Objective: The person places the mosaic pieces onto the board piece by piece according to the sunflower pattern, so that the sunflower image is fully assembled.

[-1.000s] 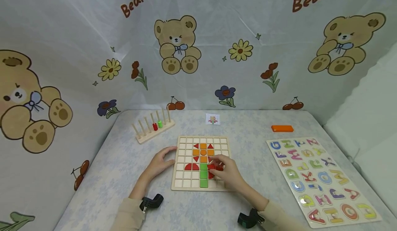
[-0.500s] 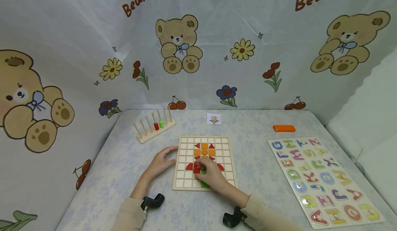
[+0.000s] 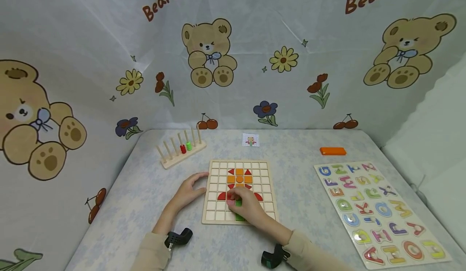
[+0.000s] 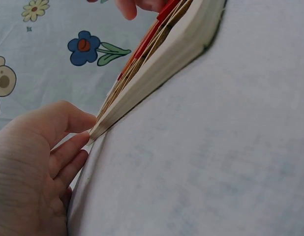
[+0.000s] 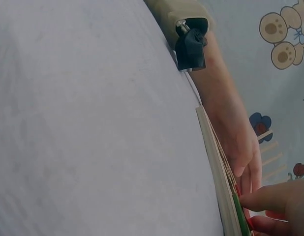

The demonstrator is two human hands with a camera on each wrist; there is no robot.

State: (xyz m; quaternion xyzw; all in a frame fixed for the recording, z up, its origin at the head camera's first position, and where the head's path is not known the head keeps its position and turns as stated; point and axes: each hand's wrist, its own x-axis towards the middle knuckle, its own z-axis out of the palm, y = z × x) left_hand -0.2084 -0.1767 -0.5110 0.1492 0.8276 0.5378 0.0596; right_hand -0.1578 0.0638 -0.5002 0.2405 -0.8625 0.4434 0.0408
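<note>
In the head view a wooden grid board (image 3: 209,216) lies on the table with flat coloured pieces in its cells. Orange squares (image 3: 239,171) and red triangles (image 3: 248,172) fill its upper middle, and a red rounded piece (image 3: 221,197) sits left of centre. My right hand (image 3: 251,208) is over the lower middle, thumb and fingertips pinching a red piece (image 5: 275,215) at the board, mostly hidden in the head view. It partly covers the green squares (image 3: 240,217). My left hand (image 3: 186,192) rests at the board's left edge, thumb and fingers touching it.
A peg stand (image 3: 182,156) with red and green rings is at the back left. Behind the board lies a small pattern card (image 3: 251,140). An orange block (image 3: 333,151) and an alphabet puzzle board (image 3: 378,214) lie to the right.
My right hand has moved left from the board's right half to its middle, uncovering a red rounded piece at right; over the last half second it barely moves. The left hand stays put.
</note>
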